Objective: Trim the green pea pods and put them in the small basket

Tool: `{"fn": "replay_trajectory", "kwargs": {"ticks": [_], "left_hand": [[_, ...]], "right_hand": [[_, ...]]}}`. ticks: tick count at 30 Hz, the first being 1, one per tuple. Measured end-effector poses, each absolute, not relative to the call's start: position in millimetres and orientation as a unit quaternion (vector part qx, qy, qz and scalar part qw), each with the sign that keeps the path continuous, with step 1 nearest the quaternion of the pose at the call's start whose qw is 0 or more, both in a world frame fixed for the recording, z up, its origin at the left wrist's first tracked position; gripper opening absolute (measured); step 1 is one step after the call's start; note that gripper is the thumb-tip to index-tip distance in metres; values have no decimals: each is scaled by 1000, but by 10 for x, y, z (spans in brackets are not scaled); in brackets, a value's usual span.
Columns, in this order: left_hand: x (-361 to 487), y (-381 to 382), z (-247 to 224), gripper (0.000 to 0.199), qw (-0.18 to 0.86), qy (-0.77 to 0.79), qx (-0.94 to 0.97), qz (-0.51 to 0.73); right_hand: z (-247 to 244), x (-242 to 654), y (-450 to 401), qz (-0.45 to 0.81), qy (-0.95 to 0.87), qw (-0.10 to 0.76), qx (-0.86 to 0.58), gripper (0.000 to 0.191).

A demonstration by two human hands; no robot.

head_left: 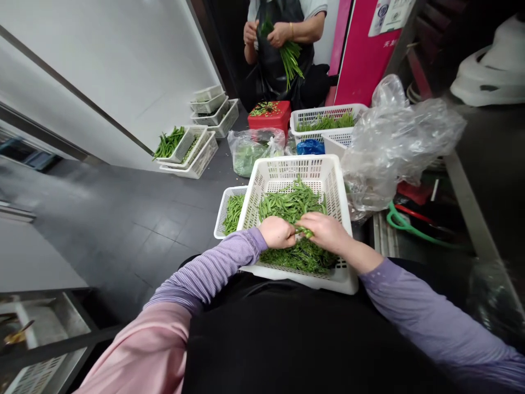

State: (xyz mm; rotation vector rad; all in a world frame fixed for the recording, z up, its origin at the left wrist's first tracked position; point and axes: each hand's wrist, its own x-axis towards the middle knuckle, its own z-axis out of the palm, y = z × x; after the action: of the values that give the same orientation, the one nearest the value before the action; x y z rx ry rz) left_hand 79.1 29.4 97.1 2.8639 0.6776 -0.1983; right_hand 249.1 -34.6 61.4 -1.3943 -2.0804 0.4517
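Over a large white plastic basket (pixel 344 210), my left hand (pixel 278 232) is closed, with its fingertips at one end of a green pod (pixel 304 231). My right hand (pixel 328 234) comes in from the other side, its fingers closed around the same pod or a few together; I cannot tell how many. Flat green pods (pixel 287 201) lie heaped in the basket beyond my hands. Closer to me, darker green trimmings (pixel 297 258) are piled, partly hidden by my hands. A smaller white basket (pixel 219 219) with green pods (pixel 233 210) stands at the left.
Ahead sit a clear bag of greens (pixel 248 156), a red box (pixel 270 121) with scraps on top, and a white basket (pixel 363 112). Crumpled plastic bags (pixel 394 148) bulge at the right. Stacked baskets (pixel 199 164) line the left wall. A co-worker (pixel 283 54) holds long green stalks.
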Motion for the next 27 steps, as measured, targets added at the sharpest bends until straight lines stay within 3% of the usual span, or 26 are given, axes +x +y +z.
{"fn": "replay_trajectory", "kwargs": {"ticks": [3, 6, 8, 11, 15, 21, 24, 27], "left_hand": [[894, 321, 954, 25, 105, 245, 963, 47], [942, 330, 705, 32, 151, 371, 912, 94], [913, 312, 436, 27, 173, 429, 887, -13], [861, 269, 51, 22, 149, 427, 874, -180], [1029, 301, -227, 27, 102, 374, 910, -146], [1225, 542, -236, 19, 107, 360, 915, -147], [989, 590, -18, 14, 206, 422, 882, -39], [725, 483, 274, 12, 413, 496, 759, 85]], "right_hand": [[616, 2436, -326, 272, -718, 339, -544, 7], [603, 2506, -259, 418, -477, 519, -573, 17], [602, 2640, -199, 473, -285, 629, -548, 21], [628, 2870, -123, 505, -95, 698, -498, 19], [677, 2971, -90, 567, -16, 684, -459, 11], [663, 2888, -95, 584, -81, 648, -482, 12], [617, 2859, -101, 590, -142, 594, -528, 17], [526, 2730, -127, 646, -175, 502, -548, 22]]}}
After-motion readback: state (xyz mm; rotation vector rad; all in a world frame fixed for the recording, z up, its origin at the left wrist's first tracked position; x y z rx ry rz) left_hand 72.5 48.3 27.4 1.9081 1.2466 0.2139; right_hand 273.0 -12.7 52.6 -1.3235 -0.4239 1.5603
